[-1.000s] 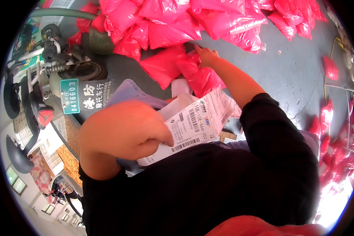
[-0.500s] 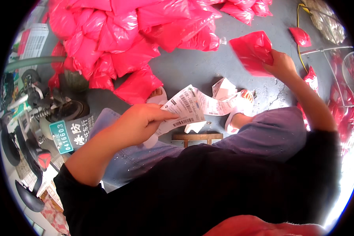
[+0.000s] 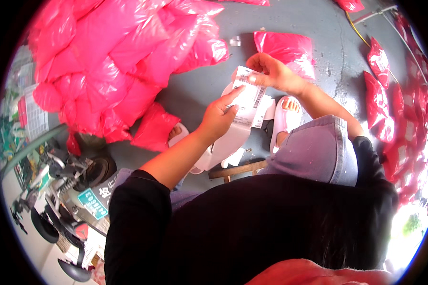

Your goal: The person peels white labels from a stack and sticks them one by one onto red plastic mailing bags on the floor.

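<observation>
A strip of white printed shipping labels (image 3: 245,111) hangs in front of my knees, with its lower folds drooping toward the floor. My left hand (image 3: 218,118) is closed on the strip at its side edge, thumb and forefinger lying over the paper. At the top label, my right hand (image 3: 278,76) pinches the upper edge between thumb and fingers. Just beyond the right hand, a pink plastic parcel bag (image 3: 287,47) lies flat on the grey floor, partly covered by that hand.
A large heap of filled pink bags (image 3: 109,61) rises at the left. More pink bags (image 3: 378,99) lie along the right, near a metal frame (image 3: 373,14). A low wooden stool (image 3: 238,170) sits below the labels. A parked scooter (image 3: 92,173) stands at the lower left.
My right hand has let go of the pink bag, which now lies on the floor, and has come in to the labels. My left hand has moved slightly up and right with the strip.
</observation>
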Tool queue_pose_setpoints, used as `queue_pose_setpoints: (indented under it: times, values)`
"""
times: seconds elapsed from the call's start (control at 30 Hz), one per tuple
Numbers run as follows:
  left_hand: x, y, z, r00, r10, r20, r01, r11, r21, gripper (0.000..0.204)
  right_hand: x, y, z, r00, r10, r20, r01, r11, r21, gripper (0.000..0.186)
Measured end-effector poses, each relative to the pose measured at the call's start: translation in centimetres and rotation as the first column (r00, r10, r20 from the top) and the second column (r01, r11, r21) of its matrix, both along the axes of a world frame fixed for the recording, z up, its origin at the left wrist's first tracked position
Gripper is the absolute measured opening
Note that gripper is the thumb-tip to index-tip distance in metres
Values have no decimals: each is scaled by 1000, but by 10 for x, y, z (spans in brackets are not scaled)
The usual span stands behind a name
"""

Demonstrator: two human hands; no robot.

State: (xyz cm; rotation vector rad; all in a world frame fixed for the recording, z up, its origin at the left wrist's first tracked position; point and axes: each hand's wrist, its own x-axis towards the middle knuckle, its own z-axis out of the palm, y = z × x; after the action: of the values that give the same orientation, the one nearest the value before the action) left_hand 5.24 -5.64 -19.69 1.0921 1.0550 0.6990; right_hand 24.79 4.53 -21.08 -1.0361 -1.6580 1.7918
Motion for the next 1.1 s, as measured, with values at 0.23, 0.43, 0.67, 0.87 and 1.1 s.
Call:
queue_pose_setpoints:
  times: [0.23,0.43,0.67,0.87,1.1]
  values:
    - [50,34,-40,897,283,340,-151,918,-366,72,45,-15,-14,932,-301,204,338,924,-181,16]
    - [74,54,-86,962,130,240,-25,917,-398,73,66,-14,-28,890,-353,288,390,917,-82,18]
    - [87,77,-78,959,84,270,51,887,-459,83,87,-1,-16,799,-231,555,264,964,21,18]
    - [103,68,-102,990,37,132,34,865,-501,36,120,33,-55,923,-266,280,136,902,409,45]
    - [78,45,-106,990,101,96,-17,770,-637,28,115,48,-170,397,-525,753,373,842,390,89]
